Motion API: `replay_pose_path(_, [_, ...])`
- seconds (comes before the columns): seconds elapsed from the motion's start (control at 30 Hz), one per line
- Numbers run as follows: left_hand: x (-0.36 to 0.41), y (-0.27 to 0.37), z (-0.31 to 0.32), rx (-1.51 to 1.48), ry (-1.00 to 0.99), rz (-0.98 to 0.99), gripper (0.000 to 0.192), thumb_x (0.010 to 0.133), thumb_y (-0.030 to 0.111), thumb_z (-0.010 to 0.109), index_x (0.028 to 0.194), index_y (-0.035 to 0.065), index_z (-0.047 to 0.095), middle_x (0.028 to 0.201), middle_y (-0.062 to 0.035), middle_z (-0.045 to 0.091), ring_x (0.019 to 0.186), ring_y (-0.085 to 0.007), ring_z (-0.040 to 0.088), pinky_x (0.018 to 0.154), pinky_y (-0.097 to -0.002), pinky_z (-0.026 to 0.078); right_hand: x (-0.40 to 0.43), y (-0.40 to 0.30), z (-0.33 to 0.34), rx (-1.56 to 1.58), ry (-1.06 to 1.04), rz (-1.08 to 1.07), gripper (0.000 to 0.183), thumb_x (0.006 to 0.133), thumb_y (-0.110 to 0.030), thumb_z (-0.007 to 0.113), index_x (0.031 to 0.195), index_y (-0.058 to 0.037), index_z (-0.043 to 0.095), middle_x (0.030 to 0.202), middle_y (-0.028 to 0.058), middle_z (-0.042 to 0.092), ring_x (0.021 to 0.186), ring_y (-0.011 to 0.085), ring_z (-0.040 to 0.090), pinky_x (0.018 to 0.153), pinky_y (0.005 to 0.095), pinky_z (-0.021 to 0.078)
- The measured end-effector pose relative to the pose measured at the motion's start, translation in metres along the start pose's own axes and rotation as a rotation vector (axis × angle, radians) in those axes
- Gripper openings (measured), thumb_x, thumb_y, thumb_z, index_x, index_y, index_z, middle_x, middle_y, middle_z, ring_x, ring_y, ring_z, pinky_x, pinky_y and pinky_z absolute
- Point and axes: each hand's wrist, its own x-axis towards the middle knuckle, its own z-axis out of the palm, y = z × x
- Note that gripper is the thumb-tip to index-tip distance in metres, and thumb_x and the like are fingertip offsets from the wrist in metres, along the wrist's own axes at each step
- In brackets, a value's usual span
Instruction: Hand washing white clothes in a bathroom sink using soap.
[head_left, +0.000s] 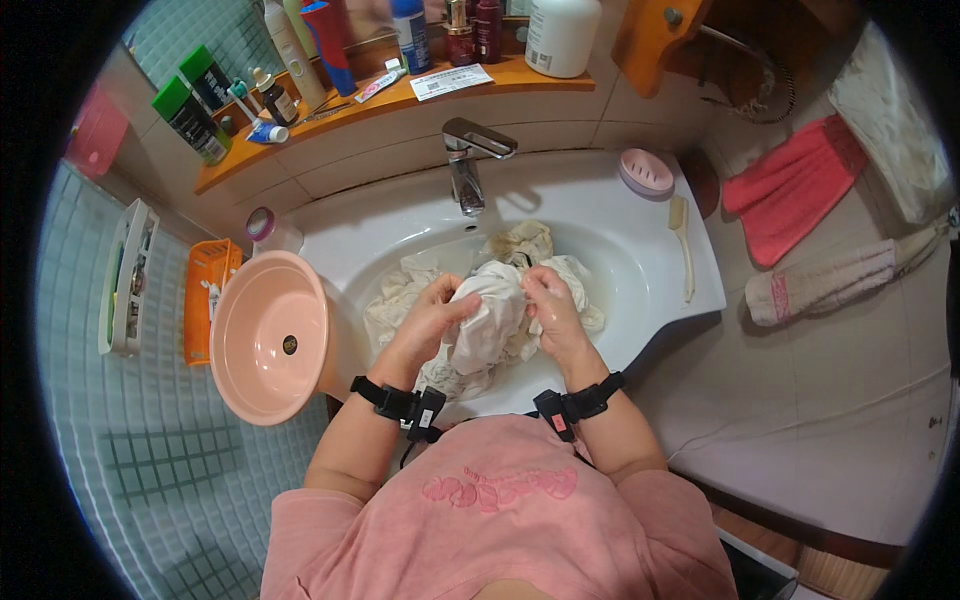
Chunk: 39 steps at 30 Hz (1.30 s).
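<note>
Over a white washbasin (622, 270) I hold a bunched white cloth (487, 319) between both hands. My left hand (435, 315) grips its left side, the thumb lying across the fabric. At its upper right edge, my right hand (551, 304) pinches the cloth with fingers curled. Below and around it, wet off-white fabric (397, 292) lies heaped in water in the bowl. A cream piece with a brownish patch (525, 238) sits at the back of the heap, close to my right hand. Which garments these are, I cannot tell.
A chrome faucet (469, 169) stands behind the bowl. On the basin's right lie a pink soap dish (646, 172) and a scrubbing brush (681, 247). At the left is a peach plastic basin (270, 375). Bottles and tubes line a wooden shelf (525, 81). Towels (795, 187) hang at the right.
</note>
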Motion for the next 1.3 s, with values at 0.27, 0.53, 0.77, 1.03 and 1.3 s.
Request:
replay_pose_path(0.27, [0.003,0.001,0.009,-0.297,0.105,0.075,0.023,0.083,0.018,0.059,0.097,0.0043,0.047,0.089,-0.0041,0.055,0.077,-0.0104,0.054,0.067,-0.023,0.045,-0.005,0.009,0.016,-0.695,-0.159,-0.391,0.015,0.074,-0.01,0.06,0.086,-0.0016,0.055,0.096,0.0128,0.051,0.095,0.0291,0.049,0.082,0.0337,0.0398])
replay_pose_path(0.53, [-0.007,0.0,-0.013,-0.09,0.07,0.131,0.025,0.076,0.005,0.064,0.096,0.0061,0.049,0.078,-0.0013,0.055,0.069,-0.0078,0.052,0.063,-0.0209,0.041,0.016,-0.025,0.011,-0.806,0.068,-0.717,0.009,0.072,-0.003,0.055,0.081,-0.0004,0.056,0.09,0.0124,0.054,0.09,0.0305,0.05,0.078,0.0352,0.0412])
replay_pose_path(0.77, [-0.014,0.003,-0.01,0.171,0.087,0.067,0.056,0.07,0.004,0.068,0.121,0.0044,0.043,0.075,0.0,0.052,0.072,-0.0102,0.052,0.068,-0.0231,0.041,0.021,-0.053,0.023,-0.733,-0.093,-0.698,0.01,0.074,0.0,0.053,0.083,-0.0016,0.054,0.088,0.0106,0.053,0.086,0.0252,0.051,0.075,0.0314,0.0417])
replay_pose_path(1.03, [0.015,0.009,-0.013,0.511,-0.03,0.18,0.053,0.073,0.01,0.063,0.122,0.0025,0.044,0.105,-0.0088,0.055,0.09,-0.0157,0.054,0.084,-0.0276,0.04,0.008,-0.088,0.032,-0.145,-0.315,-0.422,0.007,0.081,-0.003,0.052,0.088,-0.0041,0.054,0.085,-0.0003,0.053,0.08,0.0093,0.049,0.072,0.0233,0.0412])
replay_pose_path(1.3, [-0.006,0.038,0.011,-0.549,-0.213,0.272,0.034,0.084,0.015,0.053,0.114,0.0,0.05,0.107,-0.0089,0.057,0.1,-0.0193,0.054,0.089,-0.0339,0.042,0.037,-0.056,0.025,-0.05,0.001,-0.172,0.011,0.081,-0.007,0.055,0.091,-0.0035,0.053,0.076,-0.0007,0.051,0.064,0.0079,0.046,0.059,0.021,0.0392])
